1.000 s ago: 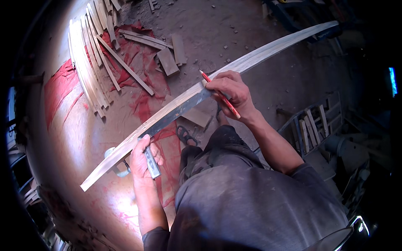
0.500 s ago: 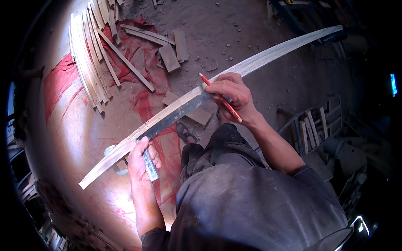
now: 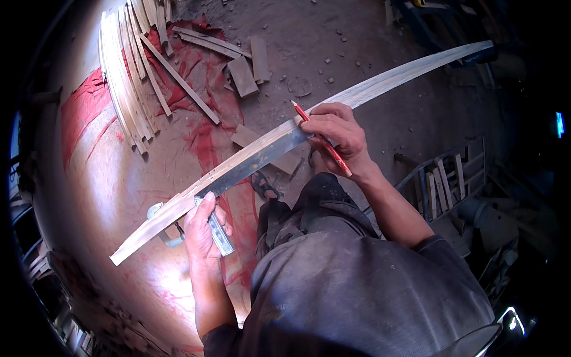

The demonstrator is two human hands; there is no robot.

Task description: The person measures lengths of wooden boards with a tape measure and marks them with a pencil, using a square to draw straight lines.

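A long, pale, slightly curved wooden strip [image 3: 389, 82] runs from lower left to upper right in front of me. My left hand [image 3: 204, 231] is closed around the silver stock of a try square [image 3: 253, 165], whose dark blade lies along the strip's near edge. My right hand [image 3: 340, 135] holds a red pencil [image 3: 336, 156], its tip pointing up and left past the strip. The right fingers also rest at the strip and the blade's far end; their exact grip is partly hidden. A pale green clamp [image 3: 174, 240] sits at the strip's left part, beside my left hand.
Several curved wooden strips [image 3: 119, 89] lie at the upper left, partly over a red sheet [image 3: 83, 116]. Wood offcuts [image 3: 242, 77] are scattered on the floor. At the right stands a metal rack [image 3: 470, 172] with wood pieces; dark equipment [image 3: 440, 24] is at the upper right.
My right hand and the pencil have shifted slightly right along the strip. My left hand keeps its hold on the try square, and the view has moved a little.
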